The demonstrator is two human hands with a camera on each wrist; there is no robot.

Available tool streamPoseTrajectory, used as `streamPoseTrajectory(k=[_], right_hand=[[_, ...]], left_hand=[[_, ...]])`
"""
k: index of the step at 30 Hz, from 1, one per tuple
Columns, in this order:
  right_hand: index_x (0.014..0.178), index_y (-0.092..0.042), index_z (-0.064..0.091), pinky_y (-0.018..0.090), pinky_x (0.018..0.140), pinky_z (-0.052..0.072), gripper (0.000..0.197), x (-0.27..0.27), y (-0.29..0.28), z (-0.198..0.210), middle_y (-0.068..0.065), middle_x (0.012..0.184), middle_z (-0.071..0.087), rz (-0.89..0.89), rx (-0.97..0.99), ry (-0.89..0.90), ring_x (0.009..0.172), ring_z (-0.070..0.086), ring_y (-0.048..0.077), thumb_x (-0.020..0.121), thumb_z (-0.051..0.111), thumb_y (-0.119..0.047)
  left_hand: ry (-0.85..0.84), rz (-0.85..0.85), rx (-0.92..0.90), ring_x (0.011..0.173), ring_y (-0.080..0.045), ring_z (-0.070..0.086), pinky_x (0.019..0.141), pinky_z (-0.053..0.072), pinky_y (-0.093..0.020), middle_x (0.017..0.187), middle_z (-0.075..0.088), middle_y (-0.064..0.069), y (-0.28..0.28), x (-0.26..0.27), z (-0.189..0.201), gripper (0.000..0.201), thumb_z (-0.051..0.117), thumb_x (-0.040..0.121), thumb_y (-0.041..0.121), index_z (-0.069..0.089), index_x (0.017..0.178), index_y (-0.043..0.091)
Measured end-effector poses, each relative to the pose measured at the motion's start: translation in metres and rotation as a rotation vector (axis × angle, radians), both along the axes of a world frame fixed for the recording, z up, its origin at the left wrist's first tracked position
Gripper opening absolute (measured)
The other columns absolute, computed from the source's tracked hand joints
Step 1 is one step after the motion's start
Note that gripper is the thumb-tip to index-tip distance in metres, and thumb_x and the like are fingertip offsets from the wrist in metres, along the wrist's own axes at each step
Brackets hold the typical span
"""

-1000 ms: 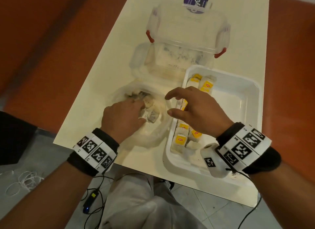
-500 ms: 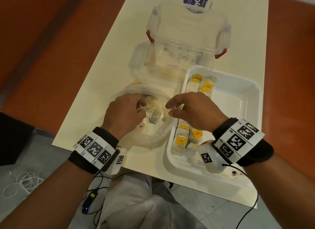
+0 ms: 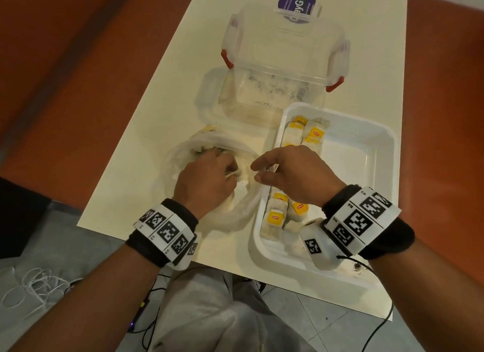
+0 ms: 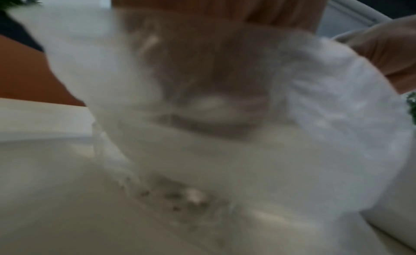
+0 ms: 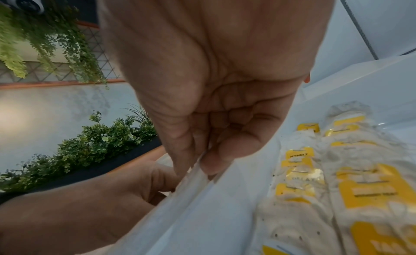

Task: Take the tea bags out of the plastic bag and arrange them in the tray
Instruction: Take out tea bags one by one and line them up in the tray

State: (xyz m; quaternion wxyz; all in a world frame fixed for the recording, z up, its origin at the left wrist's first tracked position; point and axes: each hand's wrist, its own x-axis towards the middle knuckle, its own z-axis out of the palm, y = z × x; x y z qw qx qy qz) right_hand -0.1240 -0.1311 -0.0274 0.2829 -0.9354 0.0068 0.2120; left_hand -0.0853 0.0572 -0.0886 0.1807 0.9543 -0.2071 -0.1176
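Right hand point(image 5: 216, 102) pinches the plastic bag point(image 5: 193, 171) rim, clear only from its wrist.

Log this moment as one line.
left hand: inside plastic bag, gripping tea bags | right hand: pinching bag rim | tray: partly filled

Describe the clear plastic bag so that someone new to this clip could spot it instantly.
On the cream table, look left of the white tray with its rows of yellow-tagged tea bags. The plastic bag lies crumpled there, its mouth open, with the left hand reaching in. Unlike the rigid clear lidded box behind it, it is soft and wrinkled.
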Motion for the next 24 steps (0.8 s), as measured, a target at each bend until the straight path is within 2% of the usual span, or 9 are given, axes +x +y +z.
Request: streamPoseTrajectory(k=[3, 6, 9, 11, 13, 15, 17, 20, 24], right_hand=[[0.120, -0.031, 0.070, 0.028, 0.085, 0.049, 0.027, 0.000, 0.000, -0.001, -0.010, 0.116, 0.072, -0.002, 0.006, -0.002, 0.100, 0.065, 0.011, 0.094, 0.065, -0.036], [0.121, -0.031, 0.070, 0.027, 0.082, 0.046, 0.028, -0.002, 0.000, -0.001, -0.010, 0.116, 0.072, -0.001, 0.008, 0.012, 0.097, 0.064, 0.010, 0.094, 0.064, -0.037], [0.122, -0.030, 0.070, 0.026, 0.081, 0.045, 0.028, -0.003, -0.001, -0.001, -0.010, 0.115, 0.071, 0.003, 0.013, 0.018, 0.094, 0.062, 0.008, 0.095, 0.063, -0.037], [0.121, -0.030, 0.070, 0.026, 0.081, 0.046, 0.028, -0.003, -0.001, -0.001, -0.010, 0.115, 0.072, -0.004, 0.022, 0.019, 0.095, 0.063, 0.008, 0.095, 0.063, -0.037], [0.120, -0.030, 0.070, 0.028, 0.083, 0.048, 0.027, -0.003, -0.001, -0.001, -0.011, 0.115, 0.072, -0.006, 0.024, 0.020, 0.096, 0.064, 0.009, 0.095, 0.063, -0.037], [0.119, -0.029, 0.071, 0.031, 0.086, 0.051, 0.027, -0.003, 0.001, -0.001, -0.011, 0.115, 0.072, -0.006, 0.024, 0.026, 0.097, 0.065, 0.010, 0.095, 0.063, -0.037], [0.120, -0.028, 0.071, 0.034, 0.088, 0.052, 0.027, -0.003, 0.001, -0.001, -0.010, 0.116, 0.072, -0.003, 0.023, 0.030, 0.098, 0.065, 0.011, 0.095, 0.063, -0.037], [0.120, -0.028, 0.071, 0.034, 0.088, 0.052, 0.028, -0.004, 0.001, -0.001, -0.009, 0.114, 0.073, -0.009, 0.027, 0.028, 0.097, 0.065, 0.011, 0.094, 0.064, -0.037], [0.119, -0.029, 0.072, 0.032, 0.088, 0.052, 0.028, -0.002, -0.001, -0.001, -0.010, 0.110, 0.073, -0.014, 0.030, 0.015, 0.091, 0.061, 0.006, 0.094, 0.065, -0.038]], left_hand=[[-0.029, 0.057, -0.019, 0.094, -0.021, 0.062, 0.068, 0.036, -0.029, 0.110, 0.066, 0.000, 0.003, 0.003, 0.004, 0.022, 0.060, 0.091, 0.031, 0.064, 0.110, 0.021], [0.025, 0.106, -0.060, 0.093, -0.021, 0.061, 0.071, 0.038, -0.030, 0.108, 0.066, 0.001, 0.002, 0.005, 0.007, 0.024, 0.061, 0.091, 0.030, 0.064, 0.113, 0.021], [0.227, 0.222, -0.263, 0.088, -0.014, 0.063, 0.075, 0.047, -0.030, 0.097, 0.069, 0.008, 0.004, 0.009, 0.013, 0.017, 0.062, 0.091, 0.028, 0.070, 0.105, 0.024], [0.312, 0.288, -0.353, 0.078, -0.015, 0.062, 0.070, 0.051, -0.030, 0.084, 0.065, 0.008, 0.004, 0.009, 0.016, 0.014, 0.060, 0.090, 0.026, 0.069, 0.101, 0.024], [0.183, 0.210, -0.181, 0.076, -0.019, 0.056, 0.062, 0.040, -0.027, 0.085, 0.063, 0.005, 0.003, 0.008, 0.013, 0.010, 0.058, 0.091, 0.026, 0.065, 0.097, 0.022], [0.009, 0.091, 0.048, 0.085, -0.026, 0.060, 0.066, 0.038, -0.030, 0.109, 0.063, -0.005, -0.001, 0.005, 0.007, 0.023, 0.055, 0.093, 0.027, 0.065, 0.112, 0.018], [-0.080, 0.012, 0.169, 0.087, -0.032, 0.063, 0.064, 0.040, -0.033, 0.120, 0.060, -0.012, -0.004, 0.001, -0.001, 0.031, 0.053, 0.095, 0.028, 0.062, 0.123, 0.018], [-0.112, -0.007, 0.186, 0.083, -0.034, 0.065, 0.061, 0.046, -0.035, 0.119, 0.058, -0.014, -0.005, 0.000, -0.002, 0.030, 0.058, 0.095, 0.031, 0.063, 0.121, 0.016], [-0.129, -0.039, 0.196, 0.063, -0.035, 0.061, 0.052, 0.035, -0.030, 0.102, 0.063, -0.014, -0.004, 0.000, 0.002, 0.014, 0.063, 0.092, 0.024, 0.067, 0.097, 0.011]])
